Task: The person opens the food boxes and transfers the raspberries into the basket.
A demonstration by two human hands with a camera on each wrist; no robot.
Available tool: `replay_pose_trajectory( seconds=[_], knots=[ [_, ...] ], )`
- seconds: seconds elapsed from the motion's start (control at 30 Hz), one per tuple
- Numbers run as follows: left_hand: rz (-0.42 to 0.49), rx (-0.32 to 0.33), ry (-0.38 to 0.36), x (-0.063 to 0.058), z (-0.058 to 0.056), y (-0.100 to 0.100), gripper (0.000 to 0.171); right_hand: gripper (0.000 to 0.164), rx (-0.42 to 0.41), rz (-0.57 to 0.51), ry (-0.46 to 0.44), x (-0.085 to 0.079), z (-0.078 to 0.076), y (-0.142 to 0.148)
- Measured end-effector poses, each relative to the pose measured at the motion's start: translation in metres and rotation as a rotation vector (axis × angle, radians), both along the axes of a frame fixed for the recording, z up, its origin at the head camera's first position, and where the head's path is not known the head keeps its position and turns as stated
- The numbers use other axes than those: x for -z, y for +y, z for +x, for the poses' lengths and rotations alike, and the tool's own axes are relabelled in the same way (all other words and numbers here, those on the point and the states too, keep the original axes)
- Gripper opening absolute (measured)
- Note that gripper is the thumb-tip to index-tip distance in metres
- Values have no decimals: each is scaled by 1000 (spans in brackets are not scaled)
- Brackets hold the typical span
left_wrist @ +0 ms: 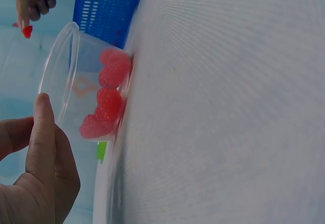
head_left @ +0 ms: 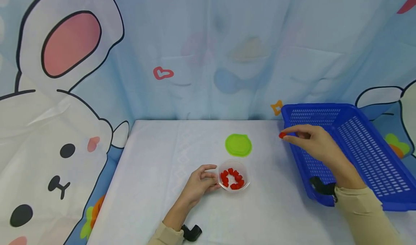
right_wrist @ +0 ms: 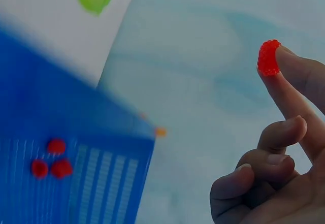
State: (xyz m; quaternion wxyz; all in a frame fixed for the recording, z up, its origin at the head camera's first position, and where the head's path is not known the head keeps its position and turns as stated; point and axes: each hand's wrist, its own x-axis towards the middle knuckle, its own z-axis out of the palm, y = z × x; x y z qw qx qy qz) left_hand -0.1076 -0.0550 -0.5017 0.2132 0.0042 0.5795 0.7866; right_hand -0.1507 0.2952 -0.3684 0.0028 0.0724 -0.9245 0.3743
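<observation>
Between thumb and index finger, my right hand (head_left: 313,142) pinches a small red raspberry (right_wrist: 268,57) over the left rim of the blue basket (head_left: 294,156). The other fingers of that hand are curled in toward the palm. My left hand (head_left: 200,183) holds the left side of a clear round plastic cup (left_wrist: 76,76), its fingertips at the rim. Inside the cup, several red raspberries (head_left: 238,178) lie on the bottom, roughly in a ring. The cup stands upright on the white cloth.
A bright green lid (head_left: 238,145) lies flat just behind the cup. In the right wrist view, a few raspberries (right_wrist: 61,168) sit in the slotted basket. A blue patterned curtain (head_left: 208,50) hangs along the back edge of the white table (head_left: 156,158).
</observation>
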Motion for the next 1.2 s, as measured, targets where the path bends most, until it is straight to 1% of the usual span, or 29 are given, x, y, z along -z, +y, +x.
replay_pose_trajectory(
  seconds=[0.07, 0.13, 0.27, 0.37, 0.47, 0.57, 0.73, 0.83, 0.93, 1.03, 1.2],
  knots=[
    [3, -3, -2, 0, 0, 0, 41, 40, 56, -9, -25, 0, -9, 17],
    [3, -3, -4, 0, 0, 0, 41, 46, 112, -19, -49, 3, -19, 34],
    [0, -2, -10, 1, 0, 0, 42, 55, 185, -10, -76, 20, -39, 63],
    [-1, -4, -11, 1, 0, 0, 42, 59, 198, 18, -90, 37, -54, 80],
    [0, -4, -7, 1, 0, 0, 42, 64, 197, 31, -135, 56, -68, 93],
    [-3, 0, -5, 1, 0, 0, 42, 63, 201, 21, -194, 73, -79, 102],
    [-9, -3, -11, 1, -1, 0, 41, 63, 187, -26, -302, 93, -88, 112],
    [-7, -3, -13, 1, -2, 0, 41, 66, 162, -40, -363, 102, -89, 115],
    [-5, -2, -13, 2, -2, 0, 41, 66, 157, -40, -403, 108, -90, 116],
    [-5, -2, -13, 2, -3, 0, 41, 65, 151, -28, -420, 113, -92, 116],
    [-15, 4, -10, 1, -3, 0, 41, 61, 139, -21, -407, 116, -94, 117]
  ],
)
